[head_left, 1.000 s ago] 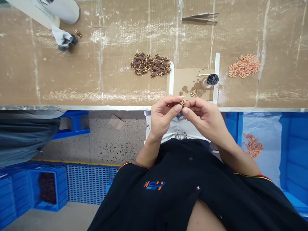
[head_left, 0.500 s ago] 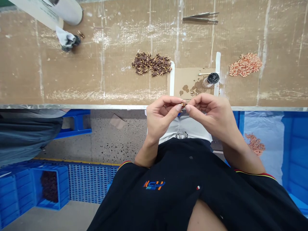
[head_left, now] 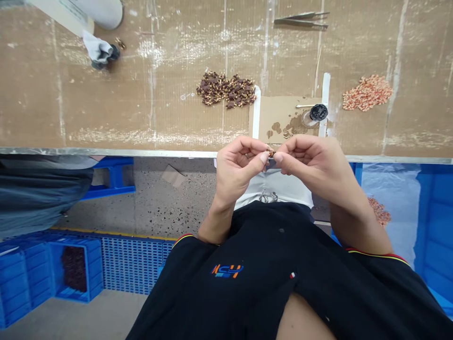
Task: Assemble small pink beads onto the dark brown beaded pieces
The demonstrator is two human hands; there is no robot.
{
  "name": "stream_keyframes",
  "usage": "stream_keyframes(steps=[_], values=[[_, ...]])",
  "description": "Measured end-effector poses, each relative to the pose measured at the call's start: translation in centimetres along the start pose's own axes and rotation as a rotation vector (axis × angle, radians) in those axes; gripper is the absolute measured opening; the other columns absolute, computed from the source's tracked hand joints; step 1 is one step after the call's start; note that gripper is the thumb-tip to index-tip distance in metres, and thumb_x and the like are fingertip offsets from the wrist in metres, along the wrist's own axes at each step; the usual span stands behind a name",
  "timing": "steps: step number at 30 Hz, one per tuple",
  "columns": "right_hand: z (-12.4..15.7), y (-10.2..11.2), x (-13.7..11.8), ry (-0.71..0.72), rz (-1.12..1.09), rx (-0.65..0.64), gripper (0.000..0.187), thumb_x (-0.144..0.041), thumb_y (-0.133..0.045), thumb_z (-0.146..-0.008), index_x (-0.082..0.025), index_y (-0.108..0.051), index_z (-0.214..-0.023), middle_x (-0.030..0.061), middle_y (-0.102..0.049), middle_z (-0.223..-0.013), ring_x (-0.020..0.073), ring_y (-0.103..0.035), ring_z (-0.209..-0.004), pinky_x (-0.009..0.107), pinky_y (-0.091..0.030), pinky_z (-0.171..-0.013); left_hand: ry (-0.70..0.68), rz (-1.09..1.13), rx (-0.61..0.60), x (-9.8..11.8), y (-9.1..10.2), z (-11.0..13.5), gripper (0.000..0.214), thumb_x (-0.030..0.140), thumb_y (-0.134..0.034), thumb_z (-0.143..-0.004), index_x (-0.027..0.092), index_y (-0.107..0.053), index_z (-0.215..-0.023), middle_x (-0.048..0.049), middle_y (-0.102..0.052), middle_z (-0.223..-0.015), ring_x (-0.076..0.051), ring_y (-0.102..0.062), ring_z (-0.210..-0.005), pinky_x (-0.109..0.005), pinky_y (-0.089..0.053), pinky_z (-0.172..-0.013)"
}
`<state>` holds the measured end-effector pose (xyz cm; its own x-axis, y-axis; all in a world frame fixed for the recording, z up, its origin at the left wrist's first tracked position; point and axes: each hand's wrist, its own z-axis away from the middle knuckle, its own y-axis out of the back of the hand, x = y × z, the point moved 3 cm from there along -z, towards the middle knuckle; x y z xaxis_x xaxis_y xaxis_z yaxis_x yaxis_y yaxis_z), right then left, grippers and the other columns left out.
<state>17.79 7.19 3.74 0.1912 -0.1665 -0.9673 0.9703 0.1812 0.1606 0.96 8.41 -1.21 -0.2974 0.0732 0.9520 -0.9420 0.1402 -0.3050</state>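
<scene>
Part (head_left: 270,153): pinched between my left hand (head_left: 236,171) and right hand (head_left: 313,165), both closed on it. Barely shifted from a second ago, still at the counter (head_left: 106,118) edge; handling continues.

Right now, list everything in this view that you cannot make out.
Head view: the small part pinched between left hand and right hand is too tiny and half covered by fingertips; shape unclear.
White cylinder: cut off by the top edge.
Orange pieces in the blue bin: partly behind the right forearm.
Dark contents of the blue crate: too small to identify.
</scene>
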Motion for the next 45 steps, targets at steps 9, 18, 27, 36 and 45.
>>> stream_keyframes(steps=[9,18,27,36,45], values=[[-0.5,-0.2,1.0,-0.072,-0.127,-0.04,0.054,-0.071,-0.09,-0.083,-0.021,-0.07,-0.078,0.002,-0.071,-0.07,0.0129,-0.061,-0.059,0.027,-0.056,-0.056,0.118,0.068,-0.011,0.0,0.1,-0.1,0.038,0.052,-0.098,-0.079,0.022,-0.077,-0.088,0.0012,-0.077,-0.074,-0.012,-0.072,-0.065,-0.025,-0.061,-0.06],[-0.6,-0.4,1.1,-0.054,-0.168,-0.066,0.053,-0.067,-0.092,-0.083,-0.021,-0.068,-0.075,-0.0014,-0.063,-0.063,0.0116,-0.059,-0.057,0.026,-0.055,-0.056,0.137,0.057,-0.008,-0.3,0.2,-0.1,0.043,0.055,-0.099,-0.077,0.021,-0.073,-0.083,0.0019,-0.073,-0.069,-0.011,-0.068,-0.058,-0.025,-0.058,-0.055],[-0.1,-0.4,1.0,-0.068,-0.176,-0.046,0.057,-0.071,-0.092,-0.08,-0.021,-0.066,-0.072,-0.0017,-0.061,-0.061,0.0119,-0.058,-0.056,0.026,-0.055,-0.056,0.162,0.053,-0.023,0.3,0.1,0.3,0.041,0.053,-0.099,-0.077,0.021,-0.075,-0.084,0.0009,-0.075,-0.072,-0.012,-0.071,-0.063,-0.026,-0.062,-0.059],[1.1,-0.8,1.3,-0.064,-0.19,-0.042,0.056,-0.07,-0.091,-0.082,-0.021,-0.065,-0.074,0.0002,-0.064,-0.065,0.0124,-0.059,-0.058,0.028,-0.056,-0.059,0.123,0.04,-0.018,1.0,0.1,1.3,0.034,0.048,-0.1,-0.078,0.021,-0.079,-0.085,0.0002,-0.077,-0.075,-0.012,-0.072,-0.064,-0.026,-0.064,-0.062],[2.5,-1.5,1.1,-0.038,-0.203,-0.008,0.055,-0.069,-0.093,-0.08,-0.022,-0.065,-0.073,-0.0014,-0.063,-0.065,0.0118,-0.057,-0.056,0.027,-0.056,-0.058,0.073,0.015,-0.029,1.3,-0.2,2.2,0.035,0.048,-0.1,-0.075,0.021,-0.077,-0.079,0.0008,-0.074,-0.068,-0.01,-0.067,-0.058,-0.024,-0.059,-0.056]])
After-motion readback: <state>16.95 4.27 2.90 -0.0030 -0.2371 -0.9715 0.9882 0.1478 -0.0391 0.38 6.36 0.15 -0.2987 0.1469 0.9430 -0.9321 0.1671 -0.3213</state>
